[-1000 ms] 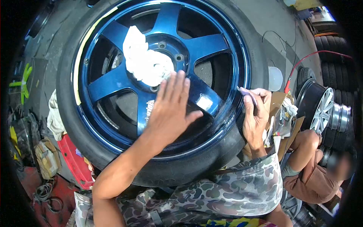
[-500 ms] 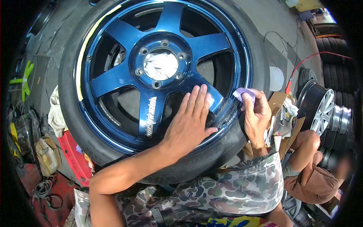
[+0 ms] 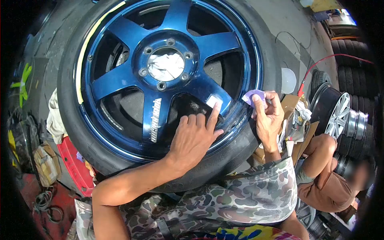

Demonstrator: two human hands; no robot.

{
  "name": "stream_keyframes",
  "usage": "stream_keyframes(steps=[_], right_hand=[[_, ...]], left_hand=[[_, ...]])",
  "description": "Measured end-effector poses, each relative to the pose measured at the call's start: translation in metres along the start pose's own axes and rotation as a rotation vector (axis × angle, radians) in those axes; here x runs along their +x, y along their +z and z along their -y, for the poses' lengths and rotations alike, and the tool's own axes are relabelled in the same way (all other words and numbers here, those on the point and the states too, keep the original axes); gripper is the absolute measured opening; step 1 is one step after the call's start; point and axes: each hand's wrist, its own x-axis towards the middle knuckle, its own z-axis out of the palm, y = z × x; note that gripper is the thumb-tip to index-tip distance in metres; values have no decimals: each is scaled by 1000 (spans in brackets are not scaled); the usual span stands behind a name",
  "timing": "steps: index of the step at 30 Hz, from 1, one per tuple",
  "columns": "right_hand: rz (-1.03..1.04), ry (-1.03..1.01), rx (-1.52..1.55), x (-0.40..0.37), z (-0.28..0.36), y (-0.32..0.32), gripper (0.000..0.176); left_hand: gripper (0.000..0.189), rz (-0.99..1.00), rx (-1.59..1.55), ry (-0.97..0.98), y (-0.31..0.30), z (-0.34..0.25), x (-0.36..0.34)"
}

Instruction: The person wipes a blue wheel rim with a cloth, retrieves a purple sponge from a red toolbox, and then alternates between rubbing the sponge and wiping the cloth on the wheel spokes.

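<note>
A blue multi-spoke car wheel point(image 3: 192, 60) with its black tire point(image 3: 69, 76) lies face up in front of me. My left hand point(image 3: 195, 140) reaches over the lower rim, its index finger stretched out to a small whitish patch point(image 3: 214, 101) on the lower-right spoke. The other fingers of that hand are curled, the thumb sticks out, and it holds nothing that shows. At the right edge of the rim, my right hand point(image 3: 269, 116) pinches a folded piece of purple sandpaper point(image 3: 254, 97) between thumb and fingers. White lettering point(image 3: 155, 120) runs along the bottom spoke.
Yellow tape point(image 3: 86, 52) follows the upper-left rim. White crumpled material point(image 3: 166, 67) fills the hub hole. A red tray point(image 3: 75, 166) sits at lower left. Rightward are a white container point(image 3: 288, 80), a cardboard box point(image 3: 294, 108), a silver wheel point(image 3: 338, 116), stacked tires point(image 3: 354, 72) and a seated person point(image 3: 326, 180).
My left hand has gone from flat, extended fingers to a pointing index finger, uncovering the whitish patch. The right hand still pinches the sandpaper. The view has shifted slightly.
</note>
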Motion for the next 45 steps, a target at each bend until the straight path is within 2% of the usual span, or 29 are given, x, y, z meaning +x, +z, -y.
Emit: stream_keyframes(steps=[1, 3, 5, 8, 11, 14, 16, 21, 24, 26, 32, 38, 41, 44, 45], right_hand=[[12, 56, -5, -1, 0, 0, 12], [-6, 46, 37, -1, -2, 2, 13], [-25, 27, 148, -1, -4, 4, 17], [1, 51, 147, 0, -4, 4, 18], [15, -22, 36, 1, -9, 2, 19], [19, 7, 5, 2, -6, 3, 18], [15, 27, 51, 1, -1, 7, 18], [23, 35, 76, -1, 0, 8, 17], [55, -6, 46, 1, -3, 5, 16], [102, -129, -95, 3, -7, 3, 18], [71, -143, -103, 2, -10, 1, 21], [47, -303, -249, 5, -5, 4, 22], [48, -332, -306, 5, 1, 6, 21], [60, -357, -335, 5, 3, 8, 21], [68, -369, -346, 5, 3, 8, 20]], left_hand=[[76, 2, -2, -4, 0, 2, -1], [75, -81, 22, -2, -1, 8, -1], [75, -96, 25, -50, -2, 13, 3], [74, -113, -6, -102, 0, 13, 5], [70, -99, 22, -36, 4, 11, 6], [65, -128, -44, 47, 6, 10, 7], [60, -129, 25, 89, 6, 12, 7], [57, -156, -27, -11, 1, 17, 16], [54, -150, -22, -7, -3, 17, 16], [53, -141, -25, 2, -4, 17, 15], [55, -155, -24, 104, 0, 20, 6], [70, -31, 48, -65, -6, 23, 7], [75, 8, 47, -52, -3, 17, 6], [76, -42, 31, 22, 5, 12, 3], [69, -51, 35, 77, 3, 10, 3]])
